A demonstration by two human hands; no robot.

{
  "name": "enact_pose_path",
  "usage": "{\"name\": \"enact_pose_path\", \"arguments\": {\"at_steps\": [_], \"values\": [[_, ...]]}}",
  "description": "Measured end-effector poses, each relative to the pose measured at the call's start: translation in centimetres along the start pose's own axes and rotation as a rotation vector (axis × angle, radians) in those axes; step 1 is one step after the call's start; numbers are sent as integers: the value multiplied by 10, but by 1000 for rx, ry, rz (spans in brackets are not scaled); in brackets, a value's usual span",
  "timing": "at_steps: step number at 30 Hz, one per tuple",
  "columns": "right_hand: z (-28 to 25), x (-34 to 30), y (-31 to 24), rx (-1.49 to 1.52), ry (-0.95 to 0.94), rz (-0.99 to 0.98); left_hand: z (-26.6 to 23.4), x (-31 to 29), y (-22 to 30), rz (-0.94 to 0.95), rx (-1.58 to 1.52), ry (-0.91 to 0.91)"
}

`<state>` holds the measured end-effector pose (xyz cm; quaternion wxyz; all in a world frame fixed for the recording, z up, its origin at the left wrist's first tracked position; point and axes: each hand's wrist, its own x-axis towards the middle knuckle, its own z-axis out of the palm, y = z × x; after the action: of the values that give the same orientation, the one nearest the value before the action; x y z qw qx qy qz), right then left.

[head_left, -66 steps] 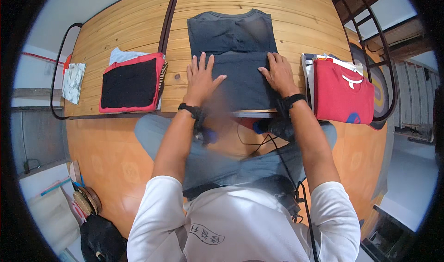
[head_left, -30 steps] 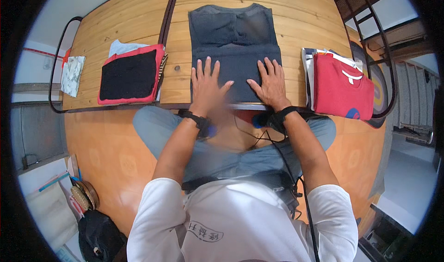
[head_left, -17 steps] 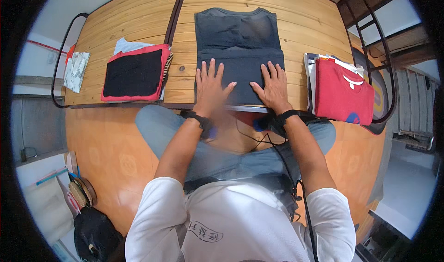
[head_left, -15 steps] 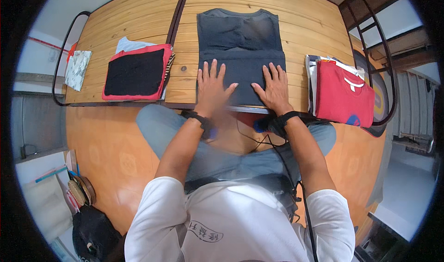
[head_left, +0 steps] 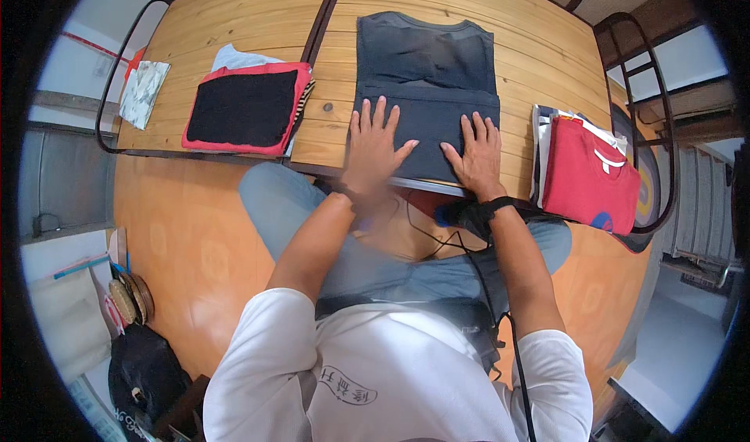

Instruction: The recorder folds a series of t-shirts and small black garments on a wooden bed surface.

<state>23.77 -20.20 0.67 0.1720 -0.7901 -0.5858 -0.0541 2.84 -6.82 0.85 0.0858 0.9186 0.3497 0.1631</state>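
A dark grey sleeveless top (head_left: 426, 59) lies on the wooden table in front of me, its lower part folded up over itself. My left hand (head_left: 376, 145) rests flat on the left side of the folded part, fingers spread. On the right side of the same fold lies my right hand (head_left: 476, 155), palm down with the thumb pointing inward. Neither hand grips anything. The top's neckline is at the far end, and its near edge reaches the table's front edge between my wrists.
To the left is a stack of folded clothes (head_left: 244, 108), black on red. A folded red T-shirt (head_left: 590, 178) tops another pile at the right edge. A patterned packet (head_left: 144, 94) lies far left. Dark metal rails (head_left: 662, 114) bound the table (head_left: 539, 59). A black cable (head_left: 476, 266) hangs by my legs.
The view has turned slightly, so the table and piles appear shifted to the right and tilted. Both hands stay flat on the folded top, with little visible movement on the cloth.
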Motion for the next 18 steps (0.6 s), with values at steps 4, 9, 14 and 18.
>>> {"name": "enact_pose_path", "arguments": {"at_steps": [4, 9, 14, 18], "values": [[-1, 0, 0, -7, -7, 2, -2, 0, 2, -10, 10, -22], [0, 0, -2, 8, 4, -7, -1, -1, 2, -22, -1, -15], [-1, 1, -2, -4, 17, -11, -2, -1, 3, -24, -10, -20], [-1, 1, -2, -14, 23, -17, 3, -1, -2, -5, -7, 6]]}}
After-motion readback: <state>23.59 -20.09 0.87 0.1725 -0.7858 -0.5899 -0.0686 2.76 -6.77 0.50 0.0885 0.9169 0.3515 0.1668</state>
